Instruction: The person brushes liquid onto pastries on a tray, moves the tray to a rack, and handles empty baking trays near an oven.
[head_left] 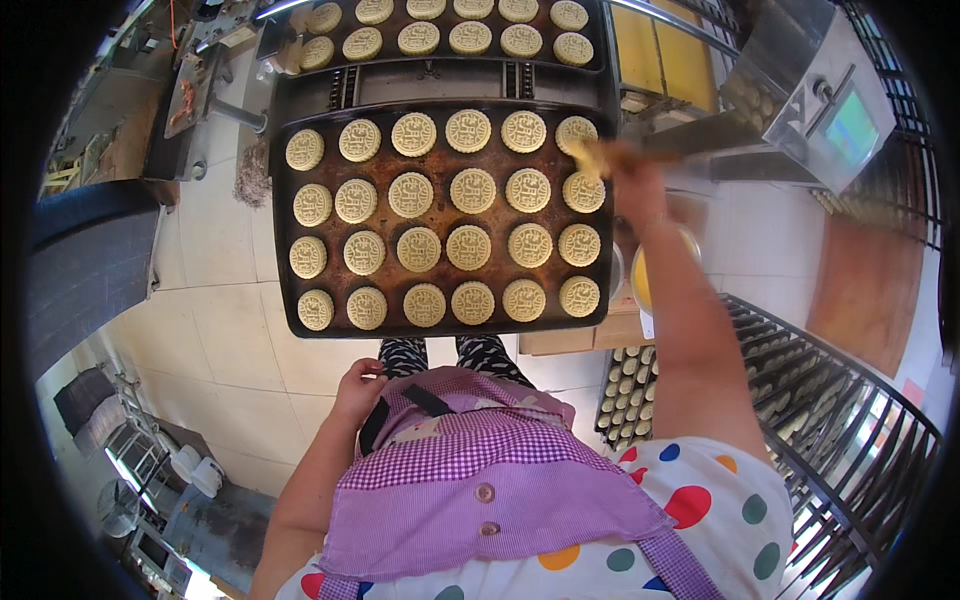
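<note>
Pale tiled floor (225,340), dark tray (441,165) of embossed pastries (472,191). Right hand (634,180) blurred, fingers closed round brush (591,160); bristles left of fingers, at top-right pastries. Left hand (357,391) near apron (420,520), fingers half-open.

Bright light fills the black-rimmed, fisheye-bent view, right fingers (617,160) blurred.

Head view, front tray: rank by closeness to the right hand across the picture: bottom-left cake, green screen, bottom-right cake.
From the right hand:
1. Bottom-right cake: below the hand and slightly left, on the front tray.
2. Green screen: to the right and higher.
3. Bottom-left cake: far left and lower, same tray.
</note>
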